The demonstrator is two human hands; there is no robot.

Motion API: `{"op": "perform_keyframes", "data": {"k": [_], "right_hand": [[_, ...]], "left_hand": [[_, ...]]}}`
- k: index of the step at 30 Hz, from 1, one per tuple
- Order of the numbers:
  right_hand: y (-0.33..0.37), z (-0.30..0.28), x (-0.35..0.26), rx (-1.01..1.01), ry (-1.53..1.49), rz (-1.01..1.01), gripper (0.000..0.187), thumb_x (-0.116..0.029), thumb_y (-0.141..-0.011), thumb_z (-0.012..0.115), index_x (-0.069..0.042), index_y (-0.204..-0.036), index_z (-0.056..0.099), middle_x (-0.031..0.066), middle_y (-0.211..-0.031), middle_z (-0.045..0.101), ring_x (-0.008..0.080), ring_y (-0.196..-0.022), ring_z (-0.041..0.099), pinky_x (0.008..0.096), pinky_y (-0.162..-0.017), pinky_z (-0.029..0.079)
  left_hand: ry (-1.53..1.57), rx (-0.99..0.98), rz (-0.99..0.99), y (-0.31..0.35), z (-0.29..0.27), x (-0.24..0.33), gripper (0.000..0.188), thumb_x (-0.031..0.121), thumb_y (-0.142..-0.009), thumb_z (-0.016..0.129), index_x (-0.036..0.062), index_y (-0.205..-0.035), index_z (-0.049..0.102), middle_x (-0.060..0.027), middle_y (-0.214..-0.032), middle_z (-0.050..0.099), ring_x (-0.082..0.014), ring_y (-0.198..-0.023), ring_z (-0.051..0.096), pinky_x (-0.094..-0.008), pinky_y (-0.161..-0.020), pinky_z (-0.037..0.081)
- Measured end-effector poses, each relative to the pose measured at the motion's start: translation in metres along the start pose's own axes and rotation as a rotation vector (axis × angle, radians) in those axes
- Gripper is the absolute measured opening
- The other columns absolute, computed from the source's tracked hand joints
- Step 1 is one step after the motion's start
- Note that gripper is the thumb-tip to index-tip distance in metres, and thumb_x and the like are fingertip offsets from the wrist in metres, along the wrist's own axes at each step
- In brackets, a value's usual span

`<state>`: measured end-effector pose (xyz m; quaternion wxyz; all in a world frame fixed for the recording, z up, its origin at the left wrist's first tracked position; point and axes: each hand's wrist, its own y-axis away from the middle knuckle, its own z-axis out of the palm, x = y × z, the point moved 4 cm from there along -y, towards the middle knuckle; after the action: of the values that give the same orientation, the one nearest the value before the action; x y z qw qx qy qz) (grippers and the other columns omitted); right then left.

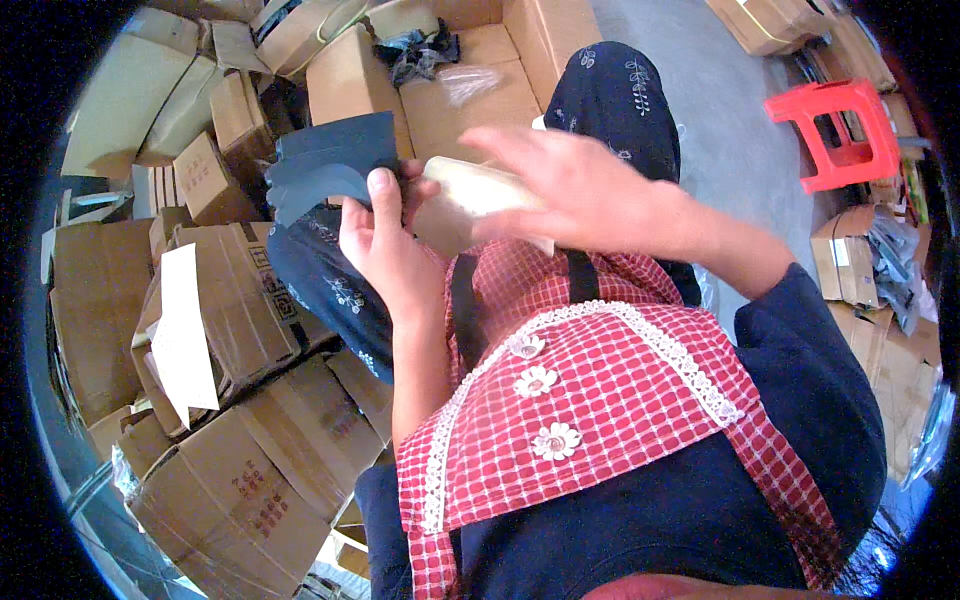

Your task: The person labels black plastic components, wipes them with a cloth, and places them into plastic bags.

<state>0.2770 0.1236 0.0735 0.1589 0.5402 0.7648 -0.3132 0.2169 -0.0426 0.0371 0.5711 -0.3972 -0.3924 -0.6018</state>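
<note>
In the head view, two bare hands were seen, held up over one lap. A few flat, dark sheets (335, 165) were held by the left hand (385, 255), with one thumb pressed on top; how many sheets there were could not be told. They were held up on the left, near the open box. One pale, cream piece (470, 188) was seen between the two hands. The right hand (595, 195) was spread over it and was blurred, so whether the piece was gripped by it could not be told.

One red checked apron (640, 380) was worn, and three white flowers (557, 440) were set on its front. Ahead, one big open box (435, 110) was seen, with some black plastic (420, 52) in it. On the left, many brown boxes (235, 490) were piled, too many to count, with one white paper (183, 340) on them. One red stool (838, 135) was seen far right.
</note>
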Motion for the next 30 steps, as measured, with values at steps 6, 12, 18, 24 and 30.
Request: {"op": "perform_keyframes", "data": {"k": [6,12,18,24,30], "right_hand": [[-0.006,0.023,0.024,-0.114,-0.137,0.136,0.042,-0.022,-0.083,0.067,-0.003,-0.120,0.057,0.0197,-0.092,0.067,0.0335,-0.083,0.067,0.0378,-0.077,0.053],[-0.007,0.036,0.062,-0.142,-0.888,0.366,0.028,-0.014,-0.089,0.062,0.003,-0.112,0.064,0.0099,-0.097,0.070,0.0142,-0.088,0.065,0.0287,-0.079,0.052],[-0.009,0.035,0.059,-0.195,-0.927,0.311,0.030,-0.013,-0.091,0.063,0.005,-0.115,0.060,0.0051,-0.101,0.067,0.0098,-0.092,0.061,0.0260,-0.082,0.050],[-0.012,0.028,0.064,-0.273,-0.791,0.327,0.032,-0.012,-0.087,0.068,0.004,-0.114,0.060,0.0056,-0.100,0.067,0.0107,-0.092,0.062,0.0263,-0.084,0.049],[-0.021,0.009,0.065,-0.391,-0.885,0.350,0.033,-0.012,-0.083,0.070,0.002,-0.111,0.061,0.0036,-0.097,0.067,0.0089,-0.089,0.061,0.0243,-0.081,0.048]], "left_hand": [[0.003,-0.013,0.029,0.000,-0.004,-0.006,0.022,0.017,-0.097,0.055,-0.0025,-0.108,0.056,-0.0109,-0.091,0.065,-0.0189,-0.075,0.064,-0.0299,-0.077,0.052],[0.159,-0.038,0.043,0.011,-0.010,-0.003,0.023,0.015,-0.098,0.049,-0.0035,-0.112,0.054,-0.0104,-0.097,0.065,-0.0184,-0.089,0.062,-0.0339,-0.082,0.051],[0.023,-0.260,-0.014,0.013,0.000,-0.011,0.022,0.015,-0.097,0.052,-0.0038,-0.109,0.056,-0.0109,-0.094,0.065,-0.0165,-0.078,0.061,-0.0304,-0.076,0.048],[-0.193,-0.176,0.074,0.014,0.004,-0.009,0.026,0.018,-0.095,0.059,-0.0032,-0.109,0.058,-0.0071,-0.094,0.065,-0.0137,-0.081,0.060,-0.0278,-0.075,0.048],[-0.391,-0.246,0.161,0.019,0.007,-0.005,0.016,0.012,-0.094,0.060,-0.0036,-0.097,0.058,-0.0064,-0.083,0.066,-0.0108,-0.073,0.060,-0.0238,-0.065,0.047]]}}
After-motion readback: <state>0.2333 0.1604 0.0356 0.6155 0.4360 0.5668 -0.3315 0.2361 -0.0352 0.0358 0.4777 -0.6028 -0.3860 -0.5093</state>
